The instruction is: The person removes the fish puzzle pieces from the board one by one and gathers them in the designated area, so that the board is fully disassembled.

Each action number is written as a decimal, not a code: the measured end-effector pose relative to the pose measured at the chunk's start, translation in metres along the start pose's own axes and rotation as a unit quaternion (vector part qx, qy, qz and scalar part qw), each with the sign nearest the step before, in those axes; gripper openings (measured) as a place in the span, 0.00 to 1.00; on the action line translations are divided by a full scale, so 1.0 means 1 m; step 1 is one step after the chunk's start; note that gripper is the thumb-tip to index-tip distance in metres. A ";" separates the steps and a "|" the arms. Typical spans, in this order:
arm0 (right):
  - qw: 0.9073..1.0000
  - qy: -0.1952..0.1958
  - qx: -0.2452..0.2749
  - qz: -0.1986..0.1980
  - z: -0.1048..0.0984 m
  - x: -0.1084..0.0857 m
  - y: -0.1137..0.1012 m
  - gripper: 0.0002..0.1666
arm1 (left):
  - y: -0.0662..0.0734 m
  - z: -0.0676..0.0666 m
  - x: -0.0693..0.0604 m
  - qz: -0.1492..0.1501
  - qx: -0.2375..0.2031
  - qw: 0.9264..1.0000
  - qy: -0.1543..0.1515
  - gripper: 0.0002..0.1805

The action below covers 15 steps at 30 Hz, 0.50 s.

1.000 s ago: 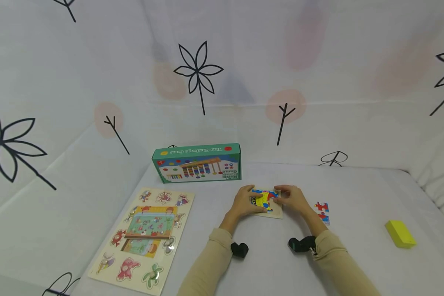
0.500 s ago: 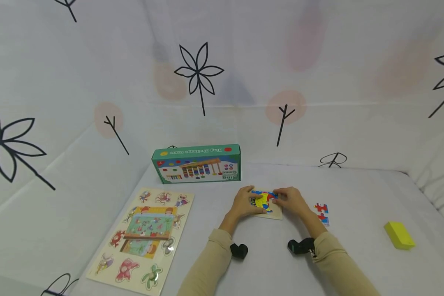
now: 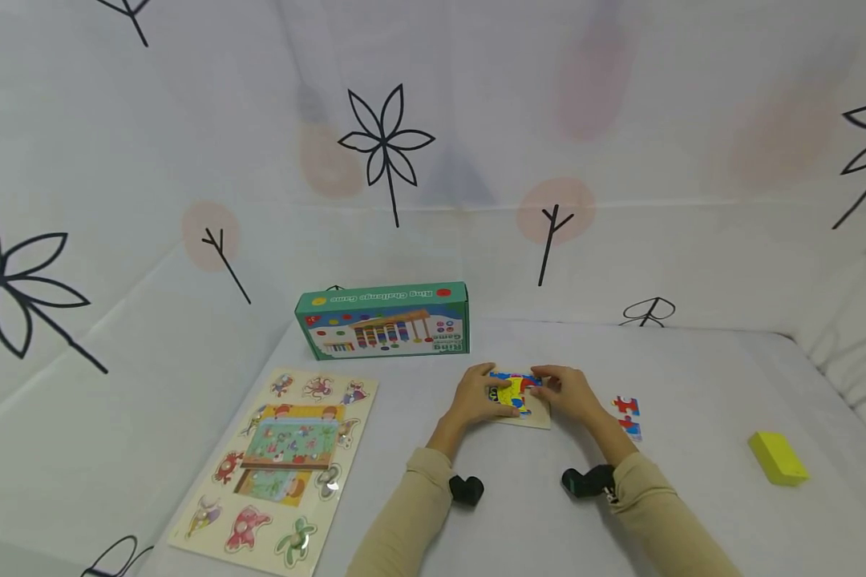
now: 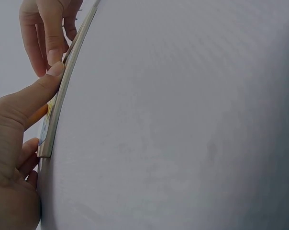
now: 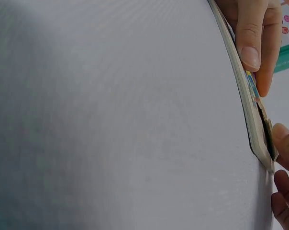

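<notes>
A small wooden jigsaw puzzle board [image 3: 538, 418] with yellow, blue and red pieces lies on the white tabletop. My left hand [image 3: 474, 395] holds its left side, the thumb over the near edge and the other fingers across the picture. At the right side of the puzzle, my right hand [image 3: 568, 393] pinches a puzzle piece [image 5: 270, 139], which sits tilted and slightly raised at the board's end in the right wrist view. The fingers mostly hide that piece's picture. Two loose red and blue puzzle pieces [image 3: 627, 416] lie right of the right forearm.
Behind stands a green Ring Challenge Game box [image 3: 386, 324]. On the left lies a large sea-animal knob puzzle [image 3: 267, 529] with a smaller picture puzzle [image 3: 292, 441] on top. A yellow block [image 3: 778, 458] rests far right.
Both hands stay at the puzzle board. My right fingers shift very slightly to the left over its right side. The loose pieces and other objects stay in place.
</notes>
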State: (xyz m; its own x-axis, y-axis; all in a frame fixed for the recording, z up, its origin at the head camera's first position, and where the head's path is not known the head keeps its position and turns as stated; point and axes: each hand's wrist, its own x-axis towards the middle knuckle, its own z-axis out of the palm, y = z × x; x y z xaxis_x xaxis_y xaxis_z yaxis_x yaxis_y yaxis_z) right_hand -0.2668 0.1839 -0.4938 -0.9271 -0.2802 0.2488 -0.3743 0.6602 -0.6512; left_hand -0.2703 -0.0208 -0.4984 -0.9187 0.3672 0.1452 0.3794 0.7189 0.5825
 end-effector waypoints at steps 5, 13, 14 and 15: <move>1.000 0.000 -0.004 0.005 -0.001 0.000 -0.001 0.20 | 0.001 0.000 0.000 -0.006 0.008 1.000 -0.002 0.29; 1.000 0.001 -0.003 0.001 -0.002 -0.002 -0.004 0.20 | 0.001 -0.001 0.000 -0.006 0.010 1.000 -0.001 0.29; 1.000 0.002 -0.003 0.002 -0.002 -0.002 -0.004 0.20 | 0.001 -0.001 0.000 -0.005 0.010 1.000 0.000 0.29; 1.000 0.002 -0.004 0.002 -0.002 -0.002 -0.004 0.19 | 0.001 -0.001 0.000 -0.005 0.010 1.000 0.000 0.29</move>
State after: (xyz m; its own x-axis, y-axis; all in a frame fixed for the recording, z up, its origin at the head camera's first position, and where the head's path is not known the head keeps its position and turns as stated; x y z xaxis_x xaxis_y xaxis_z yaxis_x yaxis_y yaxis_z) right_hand -0.2633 0.1828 -0.4904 -0.9288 -0.2742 0.2493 -0.3704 0.6671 -0.6464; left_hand -0.2697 -0.0203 -0.4972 -0.9225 0.3600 0.1395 0.3722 0.7337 0.5685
